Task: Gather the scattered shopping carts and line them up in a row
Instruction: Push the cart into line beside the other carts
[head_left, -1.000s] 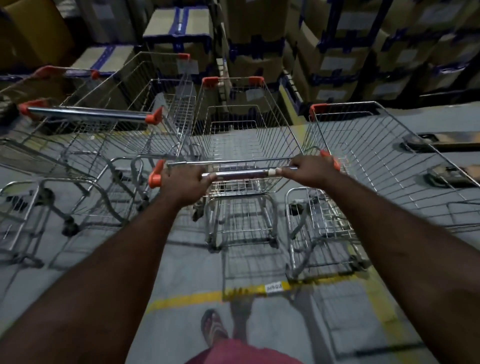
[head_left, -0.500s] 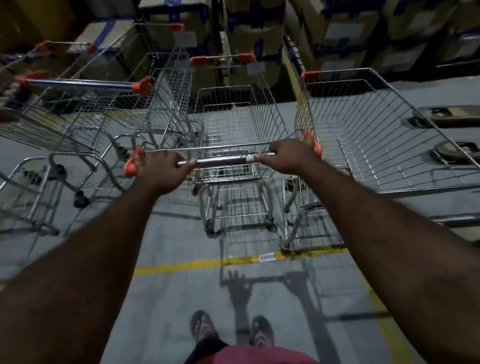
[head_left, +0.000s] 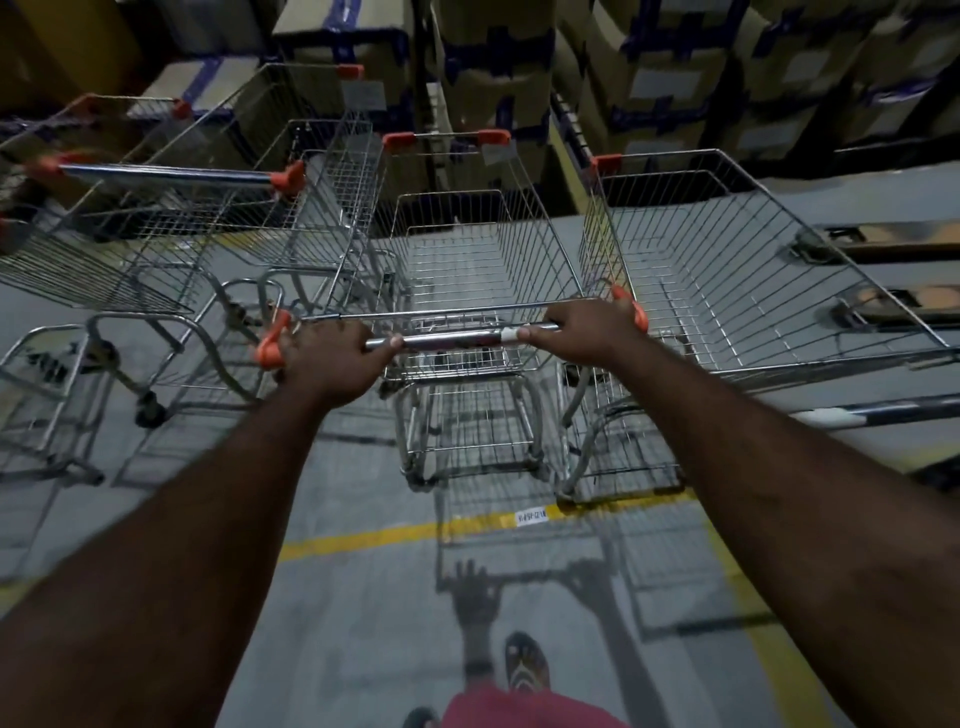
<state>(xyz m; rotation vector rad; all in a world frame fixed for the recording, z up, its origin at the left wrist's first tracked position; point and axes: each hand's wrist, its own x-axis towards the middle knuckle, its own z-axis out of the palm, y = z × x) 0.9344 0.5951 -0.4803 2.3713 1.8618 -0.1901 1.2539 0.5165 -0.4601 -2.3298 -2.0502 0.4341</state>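
Stacked at the back, blue-taped cardboard cartons (head_left: 493, 78); underfoot, grey concrete floor (head_left: 353, 634) crossed by a yellow line (head_left: 384, 535). Holding the handle bar (head_left: 457, 340) of the middle shopping cart (head_left: 478, 249) at both ends: left grip (head_left: 337, 364) curled round the bar beside its orange end cap, right grip (head_left: 587, 335) curled round it at the opposite cap. Parked nose toward the cartons, just beside the right-hand cart (head_left: 727, 270), sides close and roughly parallel, rear frames near the yellow line. Judged partly done: two carts side by side, reading as the start of a row. Left to do: square the held cart level with its neighbour and let go, then bring over the left-hand cart (head_left: 218, 218), standing skewed with its handle turned sideways. Also a wire frame (head_left: 62, 328) at the far left edge, possibly one more cart, too cropped and blurred to say.
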